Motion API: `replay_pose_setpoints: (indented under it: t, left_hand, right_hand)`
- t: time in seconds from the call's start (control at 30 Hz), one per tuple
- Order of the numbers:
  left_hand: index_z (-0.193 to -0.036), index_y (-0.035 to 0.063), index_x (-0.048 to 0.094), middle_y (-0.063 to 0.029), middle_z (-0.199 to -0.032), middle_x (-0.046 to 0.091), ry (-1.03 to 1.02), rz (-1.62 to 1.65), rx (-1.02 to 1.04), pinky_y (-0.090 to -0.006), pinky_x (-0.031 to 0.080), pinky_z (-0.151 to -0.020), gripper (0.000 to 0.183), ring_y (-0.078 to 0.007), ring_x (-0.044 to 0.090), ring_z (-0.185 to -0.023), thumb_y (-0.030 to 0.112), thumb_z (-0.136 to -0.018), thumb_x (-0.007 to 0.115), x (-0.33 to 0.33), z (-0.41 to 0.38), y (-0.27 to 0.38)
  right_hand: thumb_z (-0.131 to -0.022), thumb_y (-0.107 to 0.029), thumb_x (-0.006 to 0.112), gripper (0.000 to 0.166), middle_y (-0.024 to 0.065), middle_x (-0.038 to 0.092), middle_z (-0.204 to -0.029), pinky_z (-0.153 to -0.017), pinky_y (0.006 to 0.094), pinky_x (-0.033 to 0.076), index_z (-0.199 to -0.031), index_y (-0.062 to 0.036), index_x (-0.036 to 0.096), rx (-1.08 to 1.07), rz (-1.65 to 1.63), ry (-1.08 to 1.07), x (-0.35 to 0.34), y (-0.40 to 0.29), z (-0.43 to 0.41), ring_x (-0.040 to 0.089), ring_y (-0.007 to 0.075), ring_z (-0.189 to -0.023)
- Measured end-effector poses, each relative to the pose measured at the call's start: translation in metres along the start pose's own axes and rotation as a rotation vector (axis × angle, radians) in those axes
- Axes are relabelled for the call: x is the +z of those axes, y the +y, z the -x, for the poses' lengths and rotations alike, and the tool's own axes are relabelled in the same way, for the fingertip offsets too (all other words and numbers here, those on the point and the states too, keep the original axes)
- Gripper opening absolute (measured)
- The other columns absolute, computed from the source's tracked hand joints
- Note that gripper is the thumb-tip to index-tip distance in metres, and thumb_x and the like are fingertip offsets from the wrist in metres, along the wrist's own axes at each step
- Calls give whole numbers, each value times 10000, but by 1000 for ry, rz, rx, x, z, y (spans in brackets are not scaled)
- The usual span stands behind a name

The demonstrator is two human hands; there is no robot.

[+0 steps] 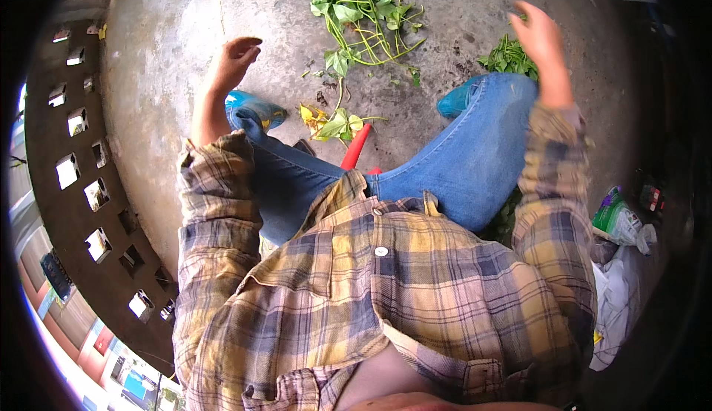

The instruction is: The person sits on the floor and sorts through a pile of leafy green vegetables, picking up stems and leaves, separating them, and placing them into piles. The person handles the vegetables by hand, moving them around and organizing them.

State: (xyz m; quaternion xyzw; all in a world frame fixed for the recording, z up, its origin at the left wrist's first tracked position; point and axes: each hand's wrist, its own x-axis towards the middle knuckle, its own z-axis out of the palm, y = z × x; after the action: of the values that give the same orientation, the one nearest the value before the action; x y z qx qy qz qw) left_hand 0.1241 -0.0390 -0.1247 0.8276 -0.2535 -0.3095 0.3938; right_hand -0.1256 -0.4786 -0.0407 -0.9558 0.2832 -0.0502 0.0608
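My left hand (239, 63) is raised above the floor past my left knee, fingers loosely curled and nothing in them. On the other side, my right hand (538, 38) is blurred, with thumb and fingers apart; I see nothing in it. It hovers near a small heap of green leafy cuttings (507, 57) beside my right foot. Ahead, between the two hands, a loose bunch of long-stemmed leafy greens (364, 16) lies on the concrete. Closer to me lie a green leaf on a stem (336, 126) and a yellowed leaf (313, 120).
A red plastic piece (356, 146) juts up between my thighs. Blue shoes (459, 99) cover my feet. A pierced block wall (78, 149) runs along the left. Plastic bags (614, 294) and a green printed packet (617, 216) lie at right. Dark scraps dot the concrete floor (167, 88).
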Motion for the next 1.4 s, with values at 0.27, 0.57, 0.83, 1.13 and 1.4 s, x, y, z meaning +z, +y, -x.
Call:
replay_pose_setpoints:
  t: [0.27,0.57,0.83,1.13,1.4]
  left_hand:
    - [-1041,47,571,-74,-926,617,101,28,19,-266,442,-755,222,-139,563,-848,114,-830,545,-7,-10,34]
    - [-1062,34,557,-81,-933,595,-12,-26,-34,-275,421,-765,255,-139,535,-861,54,-808,550,-12,-40,73]
    - [-1067,33,552,-93,-924,599,-68,-125,-78,-288,412,-783,296,-169,544,-876,7,-772,562,-11,-65,75]
    - [-1074,37,548,-95,-938,594,-104,-126,-68,-285,408,-782,294,-173,542,-880,21,-781,559,-10,-73,74]
    - [-1094,37,532,-95,-931,583,-100,-60,-51,-282,414,-770,299,-155,537,-842,45,-795,550,-9,-56,74]
  right_hand:
    - [-764,-105,524,331,92,615,-917,-569,335,467,-1095,-101,542,517,-666,-549,257,-43,-43,606,210,-746]
    - [-696,95,448,671,97,519,-915,-429,272,397,-1304,-142,294,979,-1081,-461,330,-48,-38,527,169,-628]
    - [-840,-213,520,514,65,595,-885,-569,313,457,-1271,-136,252,1153,-1016,-550,364,-57,-87,588,185,-711]
    - [-777,-81,601,91,53,580,-679,-396,232,397,-823,-25,546,1104,-1053,-389,370,-35,-91,548,138,-527]
    - [-757,-33,596,91,31,597,-721,-471,207,412,-845,-16,579,781,-1331,-146,300,-31,-62,551,98,-565]
